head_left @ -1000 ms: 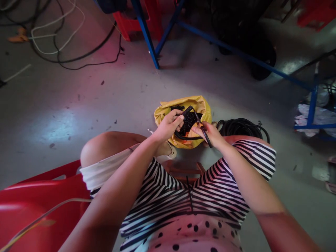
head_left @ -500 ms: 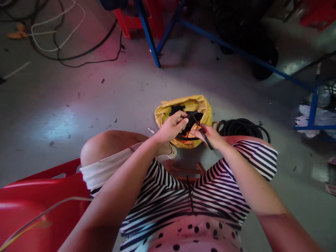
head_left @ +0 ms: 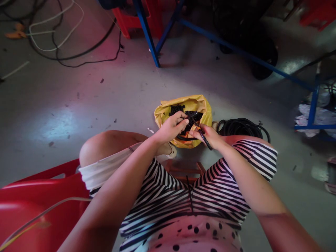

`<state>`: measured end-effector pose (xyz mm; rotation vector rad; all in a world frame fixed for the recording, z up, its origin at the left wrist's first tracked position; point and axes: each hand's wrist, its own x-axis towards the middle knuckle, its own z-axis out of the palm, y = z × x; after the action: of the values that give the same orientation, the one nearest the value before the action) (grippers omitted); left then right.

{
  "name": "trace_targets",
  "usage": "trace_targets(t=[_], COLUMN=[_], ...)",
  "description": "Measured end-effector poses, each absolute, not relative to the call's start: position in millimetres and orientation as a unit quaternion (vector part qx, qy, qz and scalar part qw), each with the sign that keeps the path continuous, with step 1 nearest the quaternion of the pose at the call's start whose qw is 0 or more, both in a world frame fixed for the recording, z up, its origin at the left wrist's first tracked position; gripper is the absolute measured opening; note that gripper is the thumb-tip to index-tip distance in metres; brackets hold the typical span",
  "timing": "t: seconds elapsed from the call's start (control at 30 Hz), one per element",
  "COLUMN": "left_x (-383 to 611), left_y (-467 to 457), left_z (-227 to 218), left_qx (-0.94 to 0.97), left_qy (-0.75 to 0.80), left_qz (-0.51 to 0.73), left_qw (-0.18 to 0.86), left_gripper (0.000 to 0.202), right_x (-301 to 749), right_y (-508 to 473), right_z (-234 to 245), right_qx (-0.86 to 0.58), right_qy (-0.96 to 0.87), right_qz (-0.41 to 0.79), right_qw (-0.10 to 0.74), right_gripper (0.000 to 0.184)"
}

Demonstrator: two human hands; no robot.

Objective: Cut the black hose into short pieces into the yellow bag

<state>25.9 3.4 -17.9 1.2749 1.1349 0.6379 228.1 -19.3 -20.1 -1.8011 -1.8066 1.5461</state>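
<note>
A yellow bag stands open on the floor between my knees, with small black pieces inside. Over it, my left hand is closed in a pinch on a black cable with a ribbed end. Part of a dark cable curves below my fingers, in front of the bag. My right hand grips pliers with orange and black handles. Their jaws point up and left, close to the ribbed end; whether they touch it I cannot tell.
Coiled black cable lies beside my right knee. A red plastic chair stands at my left. Ahead are a blue metal frame and a red stool. Loose cables spread over the floor at the far left.
Both hands stay over the bag with the same holds. The pliers and the ribbed end have shifted only very slightly; the view has drifted a little.
</note>
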Motion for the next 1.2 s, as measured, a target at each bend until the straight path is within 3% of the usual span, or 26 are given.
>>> trace_targets(t=[0.5, 0.87, 1.2], left_x=[24.8, 19.2, 17.7], left_y=[-0.5, 4.5, 4.5], left_z=[-30.8, -26.2, -24.3], left_qx=[0.596, 0.564, 0.569], left_qy=[0.461, 0.455, 0.446], left_qz=[0.242, 0.268, 0.244], left_qw=[0.611, 0.635, 0.647], left_gripper=[0.015, 0.014, 0.023], right_x=[229.0, 230.1, 231.0], right_y=[-21.4, -22.9, -22.2], right_z=[-18.8, -19.0, -19.5], right_qx=[-0.600, -0.628, -0.611], right_qy=[-0.600, -0.627, -0.630], right_qz=[0.527, 0.457, 0.474], right_qw=[0.047, 0.059, 0.071], right_gripper=[0.053, 0.064, 0.060])
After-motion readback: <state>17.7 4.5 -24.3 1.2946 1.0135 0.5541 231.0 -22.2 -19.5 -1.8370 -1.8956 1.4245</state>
